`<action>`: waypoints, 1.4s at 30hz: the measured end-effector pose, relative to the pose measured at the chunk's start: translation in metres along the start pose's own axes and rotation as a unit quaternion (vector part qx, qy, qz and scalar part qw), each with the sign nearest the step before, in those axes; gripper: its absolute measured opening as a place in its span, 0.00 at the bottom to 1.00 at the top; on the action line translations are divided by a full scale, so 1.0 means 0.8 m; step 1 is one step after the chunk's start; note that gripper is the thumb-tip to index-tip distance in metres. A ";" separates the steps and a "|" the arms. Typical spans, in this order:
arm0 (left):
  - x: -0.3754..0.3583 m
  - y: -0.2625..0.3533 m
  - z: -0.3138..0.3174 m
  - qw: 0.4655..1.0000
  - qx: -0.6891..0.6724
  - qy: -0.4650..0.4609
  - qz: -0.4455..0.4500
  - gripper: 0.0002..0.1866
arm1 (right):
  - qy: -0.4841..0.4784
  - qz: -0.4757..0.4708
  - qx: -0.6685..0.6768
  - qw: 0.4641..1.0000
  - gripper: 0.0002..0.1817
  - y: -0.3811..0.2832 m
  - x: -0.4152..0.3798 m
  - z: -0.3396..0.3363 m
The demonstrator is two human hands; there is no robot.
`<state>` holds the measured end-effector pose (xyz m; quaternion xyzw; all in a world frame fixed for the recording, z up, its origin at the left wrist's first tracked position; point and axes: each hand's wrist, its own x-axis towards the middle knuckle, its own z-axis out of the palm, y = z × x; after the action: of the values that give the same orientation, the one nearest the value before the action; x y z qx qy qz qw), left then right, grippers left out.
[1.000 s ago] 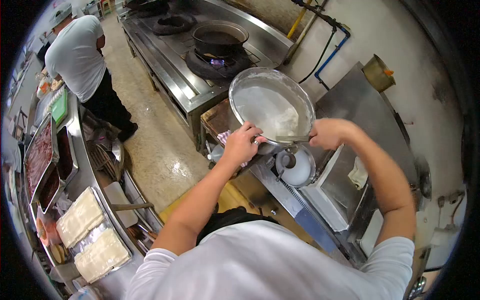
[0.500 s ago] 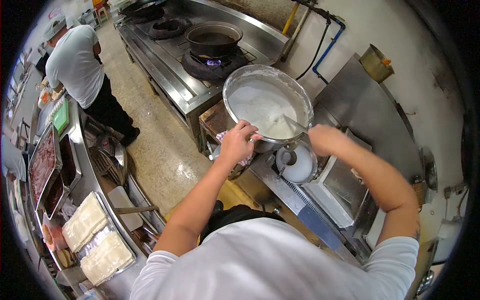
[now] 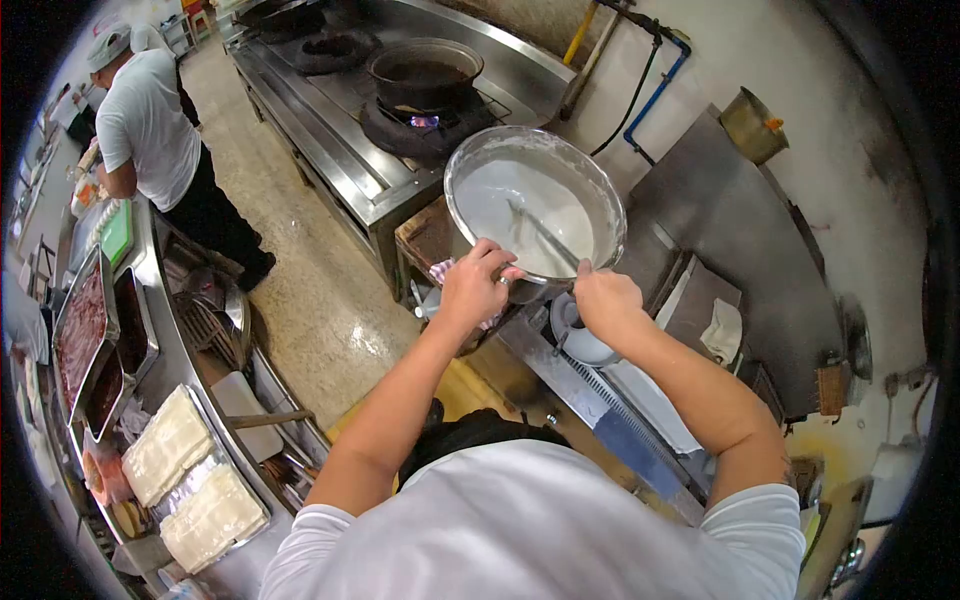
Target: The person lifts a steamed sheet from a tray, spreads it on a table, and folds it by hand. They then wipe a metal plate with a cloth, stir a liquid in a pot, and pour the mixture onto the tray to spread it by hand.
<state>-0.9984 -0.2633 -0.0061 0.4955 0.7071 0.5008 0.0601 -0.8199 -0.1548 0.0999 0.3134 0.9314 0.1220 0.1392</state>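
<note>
A large metal bowl holds a thin white liquid, and white residue coats its inner wall. The fingers of my left hand are closed over its near rim. My right hand is wrapped round the end of a long metal utensil at the near right of the bowl. The utensil slants across the bowl to the far left, its tip dipped in the liquid, so its kind cannot be made out. A checked cloth shows beside my left hand.
Beyond the bowl, a dark pot sits over a lit burner on the steel stove. Trays of dark red filling and pale dough sheets line the left counter. A person stands there. A metal pot is by the wall.
My right hand has moved left and slightly down, towards my left hand. The utensil has swung across to the far left of the bowl. My left hand stays on the rim.
</note>
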 end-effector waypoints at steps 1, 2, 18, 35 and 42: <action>-0.001 0.000 -0.001 1.000 0.004 0.002 0.002 0.14 | -0.005 0.004 -0.015 1.000 0.24 0.002 -0.004 0.004; -0.002 0.001 -0.001 1.000 0.007 0.004 0.004 0.14 | -0.010 0.008 -0.031 0.999 0.25 0.010 -0.007 0.008; 0.001 -0.006 0.005 0.999 -0.009 0.020 0.023 0.14 | -0.292 -0.060 0.118 0.947 0.15 0.069 0.049 -0.076; 0.000 -0.008 0.007 1.000 0.008 0.017 0.022 0.14 | -0.371 0.091 0.198 0.903 0.10 0.097 0.060 -0.124; -0.001 -0.005 0.010 1.000 -0.013 0.017 0.007 0.12 | -0.126 -0.058 0.052 0.989 0.11 0.049 0.037 0.003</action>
<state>-0.9962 -0.2589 -0.0135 0.4912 0.6975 0.5192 0.0509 -0.8207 -0.1059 0.1043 0.2787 0.9281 0.0242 0.2457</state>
